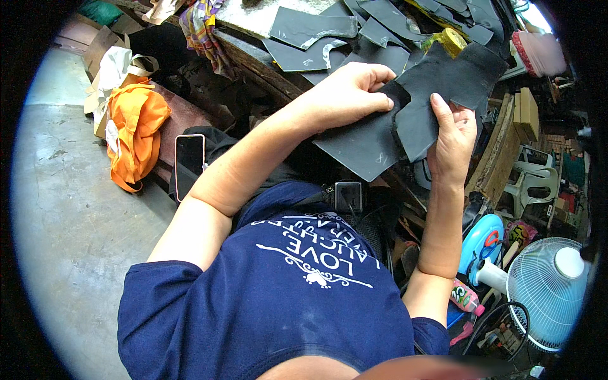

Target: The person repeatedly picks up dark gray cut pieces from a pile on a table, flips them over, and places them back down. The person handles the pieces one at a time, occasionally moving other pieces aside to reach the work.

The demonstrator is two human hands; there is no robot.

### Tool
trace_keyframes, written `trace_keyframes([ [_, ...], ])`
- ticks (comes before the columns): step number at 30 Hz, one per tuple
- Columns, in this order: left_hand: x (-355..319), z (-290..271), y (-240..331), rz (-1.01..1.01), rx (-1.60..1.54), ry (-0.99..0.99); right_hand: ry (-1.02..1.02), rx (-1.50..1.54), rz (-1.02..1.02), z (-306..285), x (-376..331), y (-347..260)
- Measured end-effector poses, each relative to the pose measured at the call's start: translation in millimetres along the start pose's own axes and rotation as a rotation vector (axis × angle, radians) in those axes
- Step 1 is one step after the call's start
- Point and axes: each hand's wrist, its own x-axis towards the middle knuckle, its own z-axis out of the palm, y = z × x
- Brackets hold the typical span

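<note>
My left hand (pixel 348 95) pinches a flat black cut piece (pixel 364 149) of leather-like sheet between thumb and fingers. Pale marks show near that piece's lower corner. My right hand (pixel 453 139) grips a second black cut piece (pixel 415 123), its thumb on top and its other fingers mostly hidden behind. The two pieces meet or overlap between my hands. Another dark piece (pixel 478 73) spreads above my right thumb; whether it is held too, I cannot tell. Just beyond, several black cut pieces (pixel 310 28) lie heaped on the workbench (pixel 244 19).
A yellow roll (pixel 452 42) sits among the black pieces. To the left are an orange cloth bag (pixel 136 120) and a phone (pixel 190 158). On the right stand a fan (pixel 548 291), a pink bottle (pixel 465 296) and a white plastic chair (pixel 532 187).
</note>
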Motion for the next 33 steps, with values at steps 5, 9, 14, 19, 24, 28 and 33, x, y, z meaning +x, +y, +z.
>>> trace_keyframes([
  [5, -0.4, 5.4, -1.6, 0.091, -0.033, 0.085, 0.04, -0.003, -0.035, 4.0, -0.3, 3.1],
  [9, -0.6, 4.2, 2.6, 0.08, 0.037, 0.062, 0.039, -0.042, -0.04, 2.4, 1.3, 2.6],
  [14, 3.5, 5.4, 7.7, -0.031, 0.078, 0.087, -0.026, -0.036, 0.059, -4.2, 4.0, 1.7],
  [19, 10.8, 12.8, 0.9, 0.112, 0.17, 0.189, 0.01, 0.071, 0.185, -1.4, -2.9, -2.7],
  [24, 12.9, 13.2, -3.6, 0.205, 0.295, 0.239, -0.099, 0.145, 0.216, 1.8, -14.1, -13.5],
  [28, 13.9, 18.2, -3.4, 0.157, 0.176, 0.221, -0.054, 0.079, 0.136, 3.7, -15.8, -10.3],
  [33, 12.0, 19.0, 3.2, 0.083, 0.054, 0.146, -0.046, -0.033, 0.082, 2.5, -14.2, -7.7],
])
